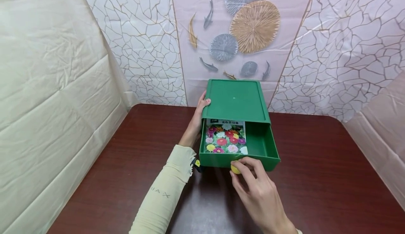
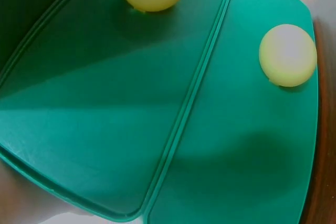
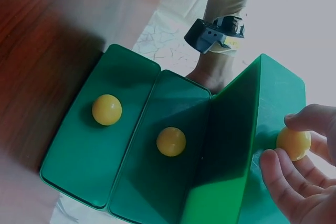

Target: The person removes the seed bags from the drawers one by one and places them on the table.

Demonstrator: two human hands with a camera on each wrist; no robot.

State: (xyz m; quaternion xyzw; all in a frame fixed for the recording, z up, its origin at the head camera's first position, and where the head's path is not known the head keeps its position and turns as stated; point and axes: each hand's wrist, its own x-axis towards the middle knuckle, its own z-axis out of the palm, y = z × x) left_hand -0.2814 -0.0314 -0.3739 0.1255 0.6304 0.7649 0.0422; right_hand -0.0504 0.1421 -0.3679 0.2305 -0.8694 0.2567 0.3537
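Observation:
A green drawer cabinet (image 1: 234,100) stands on the table, its top drawer (image 1: 262,144) pulled out. Inside that drawer, on the left, lies a seed packet (image 1: 226,139) printed with colourful flowers. My right hand (image 1: 257,192) pinches the round yellow knob (image 3: 294,142) on the drawer's front between thumb and fingers. Against the cabinet's left side rests my left hand (image 1: 196,123), thumb near the top edge; its other fingers are mostly hidden. Below, two shut drawers show a middle knob (image 3: 171,141) and a bottom knob (image 3: 106,109), both yellow.
The dark red-brown table (image 1: 316,177) extends on both sides of the cabinet. Behind it hangs a patterned cloth (image 1: 152,44) with fish and round leaf shapes. A pale cloth (image 1: 57,86) hangs along the left. A small dark camera (image 3: 212,35) is strapped to the left wrist.

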